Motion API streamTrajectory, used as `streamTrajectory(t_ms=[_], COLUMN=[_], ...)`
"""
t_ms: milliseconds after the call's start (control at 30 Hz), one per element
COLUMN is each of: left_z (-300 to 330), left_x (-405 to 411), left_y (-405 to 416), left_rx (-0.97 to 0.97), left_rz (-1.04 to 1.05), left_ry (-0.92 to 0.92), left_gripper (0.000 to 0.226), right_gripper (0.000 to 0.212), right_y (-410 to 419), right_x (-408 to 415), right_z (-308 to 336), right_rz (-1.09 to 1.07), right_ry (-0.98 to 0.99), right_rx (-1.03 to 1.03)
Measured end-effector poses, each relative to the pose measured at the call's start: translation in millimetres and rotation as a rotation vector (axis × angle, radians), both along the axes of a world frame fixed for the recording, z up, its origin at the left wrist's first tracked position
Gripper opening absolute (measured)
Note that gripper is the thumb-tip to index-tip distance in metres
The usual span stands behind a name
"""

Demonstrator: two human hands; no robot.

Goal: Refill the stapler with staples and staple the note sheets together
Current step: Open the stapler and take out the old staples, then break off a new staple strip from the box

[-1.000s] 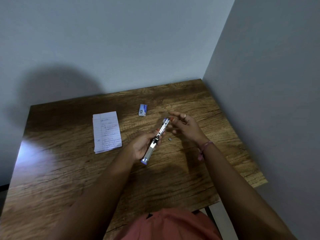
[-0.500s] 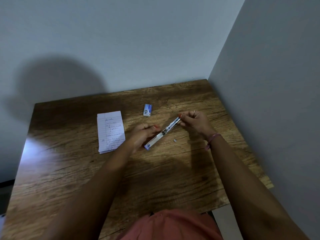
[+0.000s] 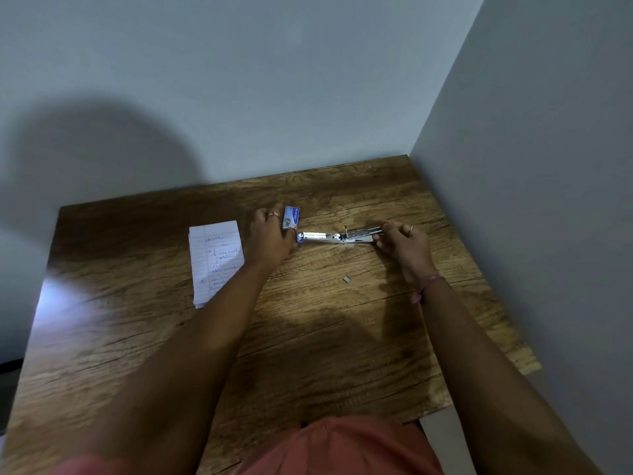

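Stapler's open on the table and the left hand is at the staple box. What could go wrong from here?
1. The stapler lies opened flat, held only at its far end by the right hand; it may swing or snap shut during loading.
2. The left hand touches the staple box one-handed; the box could slide or spill.
3. A loose staple piece lies on the table, easily lost.
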State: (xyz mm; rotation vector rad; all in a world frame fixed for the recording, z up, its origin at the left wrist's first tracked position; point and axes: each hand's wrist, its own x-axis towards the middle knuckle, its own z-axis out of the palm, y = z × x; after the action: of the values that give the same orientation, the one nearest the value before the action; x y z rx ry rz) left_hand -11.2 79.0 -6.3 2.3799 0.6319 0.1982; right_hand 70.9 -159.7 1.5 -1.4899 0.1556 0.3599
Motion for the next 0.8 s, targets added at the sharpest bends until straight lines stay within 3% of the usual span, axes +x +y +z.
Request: streamTrajectory(t_ms=[400,800], left_z=[-7.1,-8.0], left_x=[-5.1,-34.3], left_y=[1.4,15.4], left_rx=[0.211,0.094], left_rz=[-0.092,-0.018], left_ry=[0.060,-0.011], left_gripper=[0.046,0.047], right_gripper=[0.012,0.013], right_y=[-9.7,-2.2], right_x=[-8.4,-35.3], right_z=[9.2,6.3], right_rz=[-0.058,-0.121], right_ry=[0.021,-0.080], right_rx=[-0.045,-0.079])
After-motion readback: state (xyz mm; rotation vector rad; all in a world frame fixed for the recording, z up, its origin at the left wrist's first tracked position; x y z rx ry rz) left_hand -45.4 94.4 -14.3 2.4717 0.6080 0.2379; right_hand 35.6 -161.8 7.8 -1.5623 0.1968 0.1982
